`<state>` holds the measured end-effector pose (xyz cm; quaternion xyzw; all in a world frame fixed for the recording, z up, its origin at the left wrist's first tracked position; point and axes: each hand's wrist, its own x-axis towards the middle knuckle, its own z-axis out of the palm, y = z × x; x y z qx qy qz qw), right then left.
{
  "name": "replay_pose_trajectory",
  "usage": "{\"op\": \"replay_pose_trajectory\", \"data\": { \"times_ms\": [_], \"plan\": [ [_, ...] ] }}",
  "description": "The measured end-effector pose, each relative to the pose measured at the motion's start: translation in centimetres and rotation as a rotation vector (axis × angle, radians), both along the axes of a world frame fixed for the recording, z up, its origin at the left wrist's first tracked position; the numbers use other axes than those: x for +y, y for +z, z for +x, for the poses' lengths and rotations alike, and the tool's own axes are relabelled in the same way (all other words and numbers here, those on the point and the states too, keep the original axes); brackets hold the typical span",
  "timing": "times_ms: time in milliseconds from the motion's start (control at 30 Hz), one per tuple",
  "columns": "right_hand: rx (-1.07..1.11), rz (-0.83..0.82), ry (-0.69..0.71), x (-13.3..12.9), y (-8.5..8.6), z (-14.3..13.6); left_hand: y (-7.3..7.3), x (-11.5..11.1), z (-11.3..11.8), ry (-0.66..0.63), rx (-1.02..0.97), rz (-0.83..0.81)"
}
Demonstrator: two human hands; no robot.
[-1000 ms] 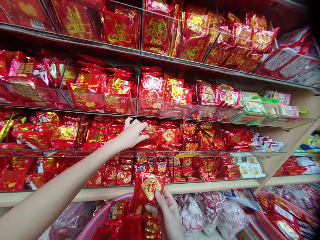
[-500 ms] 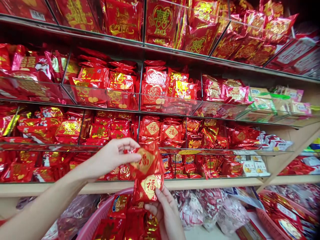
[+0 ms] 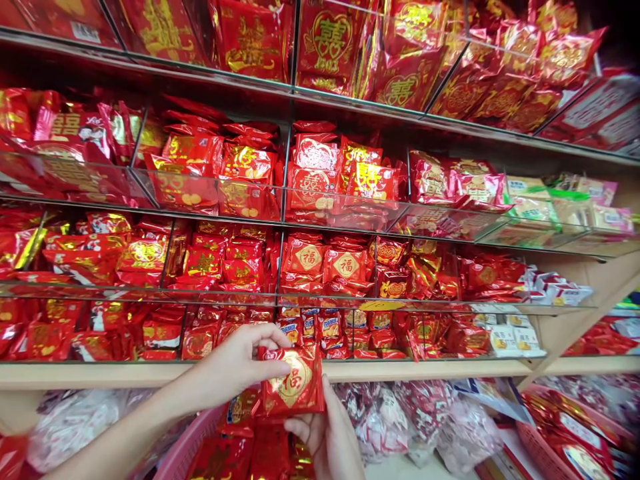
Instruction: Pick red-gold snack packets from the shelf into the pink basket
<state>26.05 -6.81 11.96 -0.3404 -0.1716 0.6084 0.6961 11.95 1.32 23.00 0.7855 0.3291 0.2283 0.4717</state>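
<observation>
My left hand [image 3: 255, 363] pinches the upper left part of a red packet [image 3: 293, 380] with a gold diamond and a red character, thumb on its front. Just below and to the right, my right hand [image 3: 333, 433] is under the packet's lower right corner, its thumb up along the side and its fingers curled beneath. Whether the right hand grips the packet is hard to make out. A second packet is not distinguishable from the one in front. Under both hands is a pink basket [image 3: 187, 443] with red packets in it.
Shelves [image 3: 150, 375] with clear dividers hold red and gold packets in several rows ahead. White and green packets [image 3: 530, 210] are at the right. Below the shelves lie clear plastic bags [image 3: 467, 430] of wrapped items, and another pink basket [image 3: 540, 433] stands at the lower right.
My left hand has moved down with its packet, which now covers the place where the right hand's packet showed. The view has shifted slightly.
</observation>
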Motion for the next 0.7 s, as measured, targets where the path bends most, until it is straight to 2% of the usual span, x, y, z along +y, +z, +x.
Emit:
{"op": "replay_pose_trajectory", "data": {
  "times_ms": [133,267,467,700],
  "plan": [
    [0.032,-0.002,0.052,0.0,0.0,0.1,-0.7,0.4,0.1,0.032,0.062,0.081],
    [0.023,0.018,0.079,0.0,-0.8,0.3,-1.1,0.5,0.2,0.08,0.086,0.169],
    [-0.035,0.017,-0.02,-0.1,-1.1,-0.1,-1.3,0.1,0.1,0.072,0.107,0.254],
    [-0.061,0.012,-0.001,0.1,-1.1,-0.4,-2.1,0.2,0.1,0.046,0.13,0.35]
  ]
}}
